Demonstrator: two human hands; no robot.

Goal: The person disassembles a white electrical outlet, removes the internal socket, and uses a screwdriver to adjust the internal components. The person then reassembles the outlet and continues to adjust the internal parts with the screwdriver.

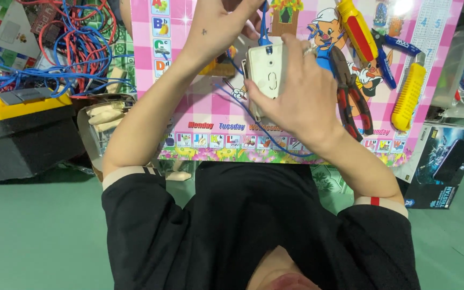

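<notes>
Hands meet over a pink checked mat (200, 115) on the desk in the head view. Right hand (296, 99) has its grip closed around a white switch box (267, 72), held above the mat's middle. Left hand (216, 27) pinches a blue wire (264, 24) running into the box's top edge. Red-handled pliers (353, 104) lie just right of the box, a yellow utility knife (408, 96) farther right. Tangled red and blue wires (73, 45) sit at far left beside a yellow-and-black case (20, 131).
</notes>
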